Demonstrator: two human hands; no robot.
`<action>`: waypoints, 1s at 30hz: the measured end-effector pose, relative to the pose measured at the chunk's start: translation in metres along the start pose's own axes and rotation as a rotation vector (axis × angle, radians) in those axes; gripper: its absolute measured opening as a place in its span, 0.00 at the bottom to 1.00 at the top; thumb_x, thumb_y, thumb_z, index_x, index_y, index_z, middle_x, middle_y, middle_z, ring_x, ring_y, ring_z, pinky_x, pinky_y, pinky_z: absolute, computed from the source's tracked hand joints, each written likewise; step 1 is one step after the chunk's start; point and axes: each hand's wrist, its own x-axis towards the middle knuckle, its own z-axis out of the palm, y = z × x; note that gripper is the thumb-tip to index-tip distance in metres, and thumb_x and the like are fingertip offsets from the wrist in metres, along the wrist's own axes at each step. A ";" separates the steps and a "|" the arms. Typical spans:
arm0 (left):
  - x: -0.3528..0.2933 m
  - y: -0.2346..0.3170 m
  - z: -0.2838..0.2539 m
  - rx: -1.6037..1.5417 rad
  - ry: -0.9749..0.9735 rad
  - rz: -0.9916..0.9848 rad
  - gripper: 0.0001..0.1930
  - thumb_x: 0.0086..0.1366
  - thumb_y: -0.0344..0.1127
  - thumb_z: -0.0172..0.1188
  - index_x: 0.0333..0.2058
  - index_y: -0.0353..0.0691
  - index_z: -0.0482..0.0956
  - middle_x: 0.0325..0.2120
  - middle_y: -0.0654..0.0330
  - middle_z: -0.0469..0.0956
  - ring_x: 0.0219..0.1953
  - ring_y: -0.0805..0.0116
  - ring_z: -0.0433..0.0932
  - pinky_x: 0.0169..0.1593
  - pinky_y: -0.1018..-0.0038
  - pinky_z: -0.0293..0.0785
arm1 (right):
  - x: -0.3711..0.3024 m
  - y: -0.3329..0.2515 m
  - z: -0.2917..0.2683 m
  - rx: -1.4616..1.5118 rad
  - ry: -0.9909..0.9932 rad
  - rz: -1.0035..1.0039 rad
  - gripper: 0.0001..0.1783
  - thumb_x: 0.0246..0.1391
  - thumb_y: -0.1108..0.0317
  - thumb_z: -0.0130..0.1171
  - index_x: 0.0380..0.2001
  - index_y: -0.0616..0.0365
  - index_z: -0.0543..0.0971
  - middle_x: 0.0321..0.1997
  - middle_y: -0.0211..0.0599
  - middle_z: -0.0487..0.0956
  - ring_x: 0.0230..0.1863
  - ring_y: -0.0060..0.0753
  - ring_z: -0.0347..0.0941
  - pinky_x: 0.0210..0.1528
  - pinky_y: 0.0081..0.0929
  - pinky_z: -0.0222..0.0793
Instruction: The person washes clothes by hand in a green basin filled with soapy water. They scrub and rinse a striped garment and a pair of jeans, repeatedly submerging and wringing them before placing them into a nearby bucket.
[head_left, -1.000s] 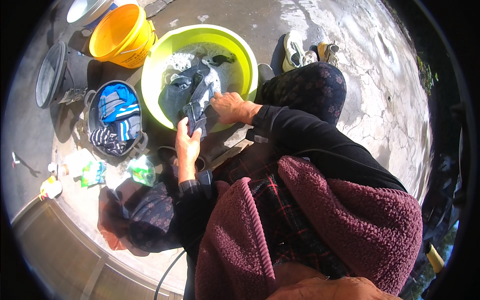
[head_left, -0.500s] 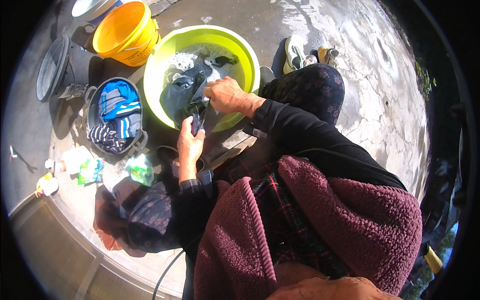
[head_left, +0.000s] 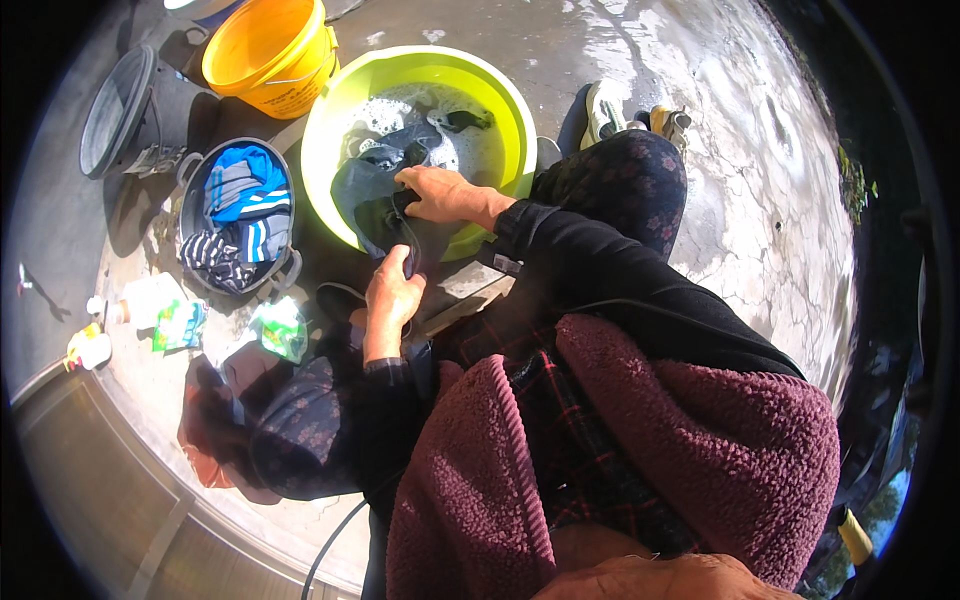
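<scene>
A yellow-green basin point(head_left: 520, 150) holds soapy water and a wet dark garment point(head_left: 365, 185). At the basin's near rim, my left hand point(head_left: 392, 298) is closed on one edge of the garment. My right hand point(head_left: 445, 195) is above the basin, its fingers curled onto the same cloth a little farther away. Between the two hands a dark stretch of the fabric runs over the near rim. White suds point(head_left: 385, 115) float at the far side, where another dark piece of cloth point(head_left: 462, 120) shows in the water.
Left of the basin, an oval grey tub point(head_left: 290, 215) holds blue, grey and striped clothes point(head_left: 245, 200). Beyond it stand a yellow bucket point(head_left: 290, 85) and a dark grey bucket point(head_left: 165, 125). Detergent bags point(head_left: 280, 328) and a white bottle point(head_left: 92, 347) are at the lower left. Shoes point(head_left: 605, 112) lie at right.
My right hand has slid slightly left and down along the cloth. My left hand is a little lower relative to the basin. The whole view has shifted slightly.
</scene>
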 end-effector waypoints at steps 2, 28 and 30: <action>0.001 -0.004 0.002 -0.010 -0.016 -0.013 0.20 0.53 0.33 0.62 0.46 0.42 0.71 0.35 0.50 0.79 0.40 0.50 0.79 0.44 0.62 0.72 | 0.005 0.000 0.003 0.018 -0.064 0.038 0.30 0.48 0.60 0.61 0.56 0.53 0.72 0.47 0.43 0.79 0.52 0.47 0.74 0.54 0.40 0.69; 0.005 0.030 -0.024 -0.744 0.027 0.175 0.25 0.62 0.44 0.65 0.50 0.33 0.71 0.33 0.62 0.77 0.34 0.77 0.73 0.40 0.78 0.70 | -0.028 -0.013 -0.087 1.154 0.007 -0.025 0.10 0.42 0.76 0.52 0.31 0.59 0.77 0.29 0.24 0.74 0.34 0.19 0.67 0.40 0.18 0.64; -0.002 0.038 -0.030 -0.747 0.025 0.215 0.23 0.63 0.40 0.63 0.52 0.32 0.71 0.35 0.64 0.76 0.36 0.77 0.73 0.41 0.79 0.70 | -0.031 -0.020 -0.095 1.210 -0.031 -0.149 0.12 0.41 0.78 0.49 0.32 0.60 0.75 0.31 0.25 0.74 0.35 0.19 0.67 0.42 0.17 0.64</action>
